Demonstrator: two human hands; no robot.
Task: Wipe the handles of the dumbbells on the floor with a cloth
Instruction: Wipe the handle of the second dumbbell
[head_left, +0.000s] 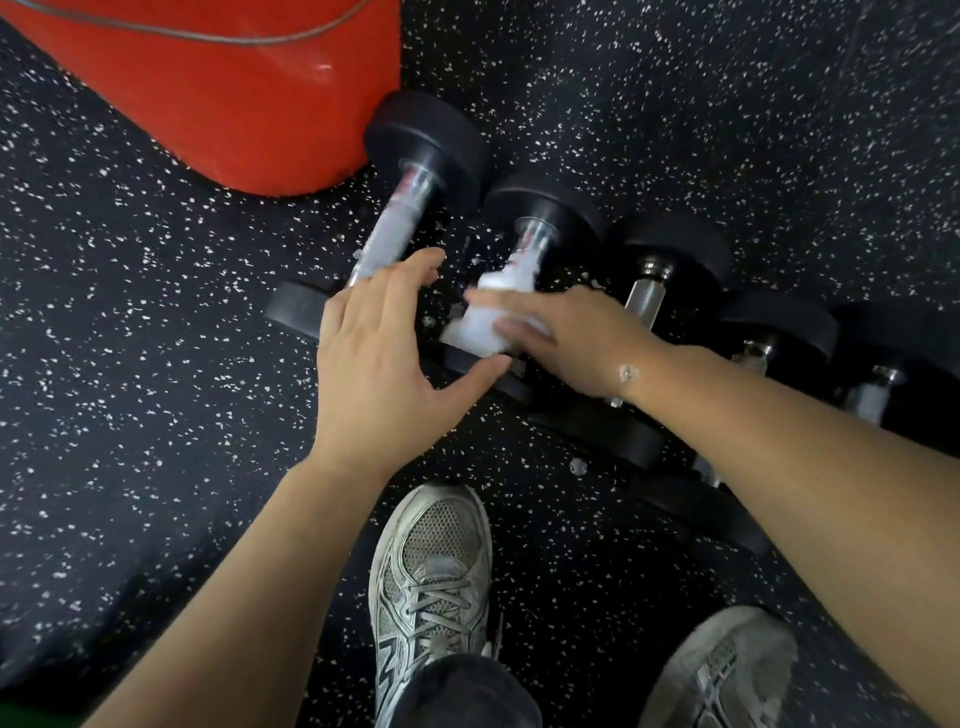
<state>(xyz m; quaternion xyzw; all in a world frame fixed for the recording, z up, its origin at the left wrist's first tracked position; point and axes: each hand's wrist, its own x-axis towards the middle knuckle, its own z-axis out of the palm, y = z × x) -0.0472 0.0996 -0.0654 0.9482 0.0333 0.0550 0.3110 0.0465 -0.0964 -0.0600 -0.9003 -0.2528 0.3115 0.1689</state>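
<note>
Several black dumbbells with chrome handles lie side by side on the speckled floor. The leftmost dumbbell (395, 223) shows its whole handle. On the handle of the second dumbbell (540, 228), my right hand (566, 338) presses a white cloth (485, 317). My left hand (384, 353) hovers with fingers spread over the near ends of these two dumbbells and holds nothing. A third dumbbell (660, 275) and others farther right are partly hidden by my right forearm.
A large red object (234, 93) with a grey cord across it stands at the top left, touching the leftmost dumbbell's far head. My two grey sneakers (431, 582) are planted at the bottom. Black rubber floor (130, 364) stretches left and beyond.
</note>
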